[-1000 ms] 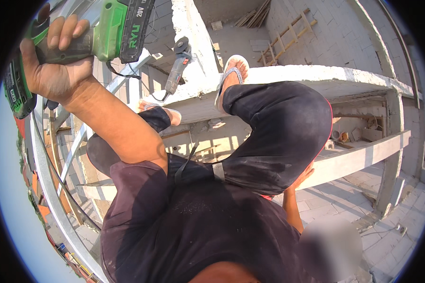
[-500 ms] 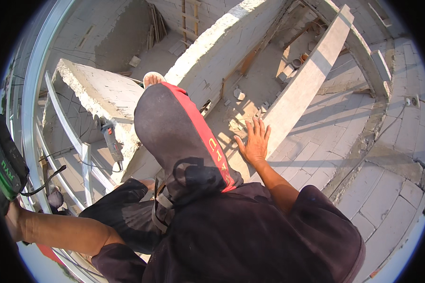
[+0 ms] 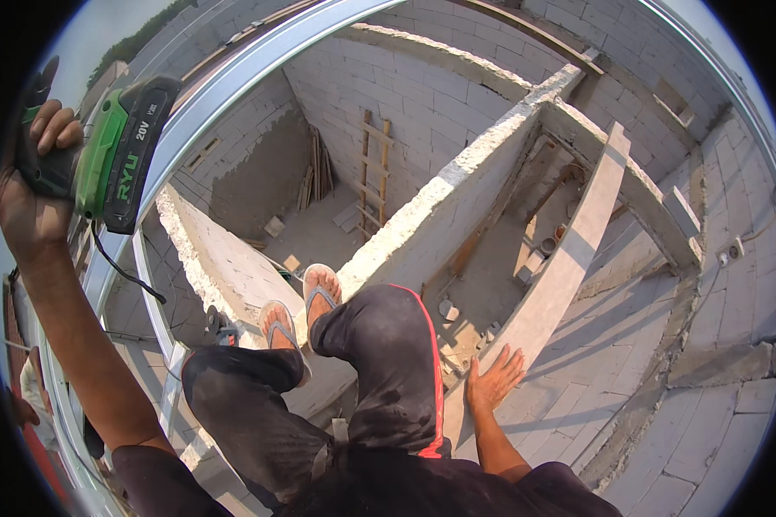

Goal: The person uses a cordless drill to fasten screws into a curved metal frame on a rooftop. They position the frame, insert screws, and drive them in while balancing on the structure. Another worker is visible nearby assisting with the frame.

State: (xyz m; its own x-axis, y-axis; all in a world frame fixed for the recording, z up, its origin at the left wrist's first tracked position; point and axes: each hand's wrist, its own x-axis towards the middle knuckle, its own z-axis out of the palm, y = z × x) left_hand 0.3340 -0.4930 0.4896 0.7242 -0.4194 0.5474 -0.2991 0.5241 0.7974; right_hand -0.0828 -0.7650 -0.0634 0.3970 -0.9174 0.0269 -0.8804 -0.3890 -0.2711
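Observation:
My left hand point(image 3: 36, 202) is raised at the far left, with its fingers wrapped round the handle of a green and black cordless drill point(image 3: 103, 159). The drill's battery pack faces right and a dark strap dangles below it; its front end is dark and partly lost at the rim. My right hand point(image 3: 497, 383) lies flat, fingers stretched, on the near end of a long pale plank point(image 3: 571, 250). From there the plank runs away to the upper right, its far end at a wall top.
My sandalled feet point(image 3: 322, 289) rest on a rough wall top point(image 3: 457, 185) high above the floor. Curved silver metal channels point(image 3: 233, 82) pass at left. A power tool point(image 3: 225, 336) lies near the left wall. Below stands a wooden ladder point(image 3: 375, 168). Another person point(image 3: 33, 388) shows at the left rim.
My left hand has risen with the drill, bringing it further into view. My legs have shifted, and both feet now show on the wall top. The right hand remains on the plank.

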